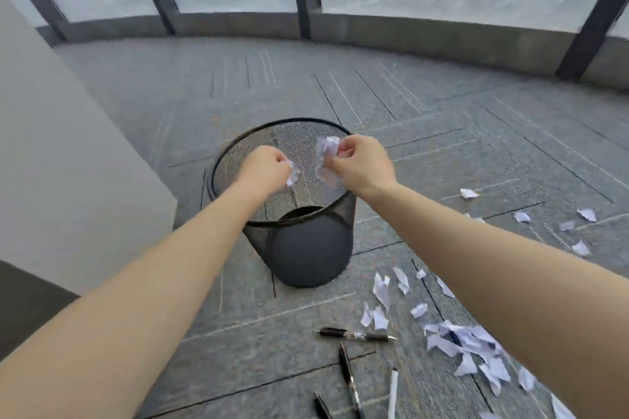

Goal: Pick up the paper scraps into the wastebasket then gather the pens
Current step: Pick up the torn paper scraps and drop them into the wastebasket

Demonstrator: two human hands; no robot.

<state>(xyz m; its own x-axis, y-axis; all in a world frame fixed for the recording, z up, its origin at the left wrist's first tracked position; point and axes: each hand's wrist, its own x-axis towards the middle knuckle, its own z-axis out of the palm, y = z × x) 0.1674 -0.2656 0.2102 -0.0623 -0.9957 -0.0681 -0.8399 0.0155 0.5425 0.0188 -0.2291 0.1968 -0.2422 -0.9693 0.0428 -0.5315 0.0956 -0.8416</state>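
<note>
Mesh wastebasket (308, 245) upright, hands (360, 163) above — clutching scraps (326, 150)

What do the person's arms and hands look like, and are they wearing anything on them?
Both arms are bare all the way up to the edge of the picture: no sleeves show. The left hand and the right hand have no gloves. No watch, bracelet or ring can be seen on either one, though the picture is a little blurry.
</note>
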